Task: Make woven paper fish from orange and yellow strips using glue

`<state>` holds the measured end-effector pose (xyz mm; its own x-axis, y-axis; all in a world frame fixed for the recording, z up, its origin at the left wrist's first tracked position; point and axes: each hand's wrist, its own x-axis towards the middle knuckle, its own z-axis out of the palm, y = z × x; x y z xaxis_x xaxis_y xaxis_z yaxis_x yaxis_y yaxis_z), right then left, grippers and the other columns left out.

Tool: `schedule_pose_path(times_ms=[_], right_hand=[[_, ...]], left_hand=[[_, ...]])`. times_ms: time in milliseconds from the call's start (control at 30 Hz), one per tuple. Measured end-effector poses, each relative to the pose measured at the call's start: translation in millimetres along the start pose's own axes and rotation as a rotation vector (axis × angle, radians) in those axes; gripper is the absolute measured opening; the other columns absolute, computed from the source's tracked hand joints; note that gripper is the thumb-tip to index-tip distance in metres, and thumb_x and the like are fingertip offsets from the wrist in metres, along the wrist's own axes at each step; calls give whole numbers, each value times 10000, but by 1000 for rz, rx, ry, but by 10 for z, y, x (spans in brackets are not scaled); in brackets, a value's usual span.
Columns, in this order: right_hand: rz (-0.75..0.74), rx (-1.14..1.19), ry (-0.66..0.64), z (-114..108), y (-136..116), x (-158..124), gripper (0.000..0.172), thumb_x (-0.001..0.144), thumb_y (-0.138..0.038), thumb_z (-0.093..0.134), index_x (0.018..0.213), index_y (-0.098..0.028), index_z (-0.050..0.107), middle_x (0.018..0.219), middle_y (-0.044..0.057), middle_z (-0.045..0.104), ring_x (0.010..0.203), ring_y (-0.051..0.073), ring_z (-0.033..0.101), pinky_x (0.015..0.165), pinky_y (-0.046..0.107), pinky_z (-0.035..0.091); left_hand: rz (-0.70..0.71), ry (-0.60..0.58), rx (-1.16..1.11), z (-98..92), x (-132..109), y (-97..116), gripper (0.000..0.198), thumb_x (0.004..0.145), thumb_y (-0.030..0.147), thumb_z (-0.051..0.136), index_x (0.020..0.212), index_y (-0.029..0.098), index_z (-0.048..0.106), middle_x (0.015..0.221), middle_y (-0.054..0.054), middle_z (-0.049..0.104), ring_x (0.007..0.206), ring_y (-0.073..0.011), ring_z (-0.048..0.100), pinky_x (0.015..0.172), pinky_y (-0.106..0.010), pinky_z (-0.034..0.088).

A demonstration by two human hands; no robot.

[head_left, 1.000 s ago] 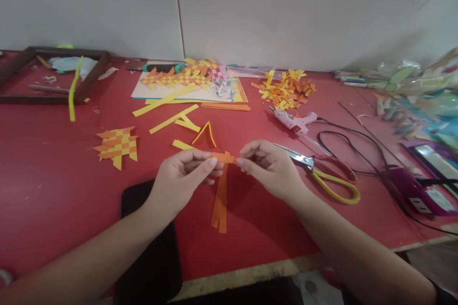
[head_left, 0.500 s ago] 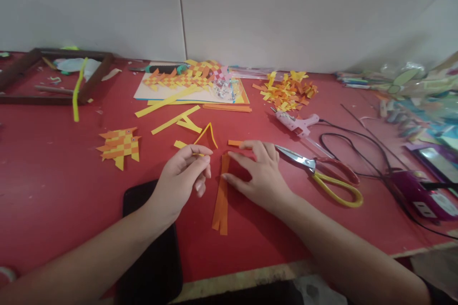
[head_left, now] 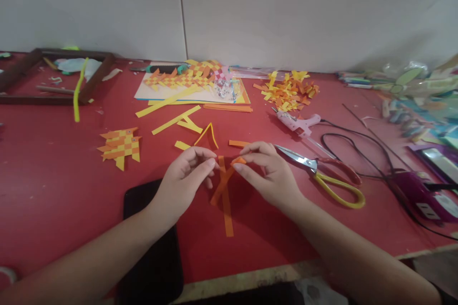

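right hand (head_left: 267,170) pinches an orange strip (head_left: 222,187) slanting toward seven o'clock over a second strip (head_left: 228,214); left hand (head_left: 190,169) half-curls, contents unclear. a careless tug could crease the orange strip or drag the second strip.

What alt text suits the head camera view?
A right hand pinches an orange paper strip over a red table, left hand close by. Around them lie scissors, a pink glue gun and woven paper pieces.

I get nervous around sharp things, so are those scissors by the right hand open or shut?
Shut, it seems: the scissors show their blades lying together as one tapering shape.
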<state>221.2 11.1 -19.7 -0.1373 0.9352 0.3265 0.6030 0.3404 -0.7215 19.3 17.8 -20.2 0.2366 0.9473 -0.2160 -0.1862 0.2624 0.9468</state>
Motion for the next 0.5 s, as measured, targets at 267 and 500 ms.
schedule_pose_path(times_ms=[267,500], right_hand=[[242,686,102,6,62,-5,194,853,-417,695,781,-237,692,849,4,631,757,133,598,719,302,524],[348,854,15,-15,-8,-19,279,828,-387,734,1061,-250,665,832,3,714,662,123,648,690,312,581]], left_hand=[[177,-44,414,21,-127,1,370,743,355,816,1055,247,651,1101,-51,698,998,-205,654,798,-289,532],[128,-38,283,20,-85,35,113,784,328,765,844,232,772,829,-30,774,750,-182,709,686,-270,566]])
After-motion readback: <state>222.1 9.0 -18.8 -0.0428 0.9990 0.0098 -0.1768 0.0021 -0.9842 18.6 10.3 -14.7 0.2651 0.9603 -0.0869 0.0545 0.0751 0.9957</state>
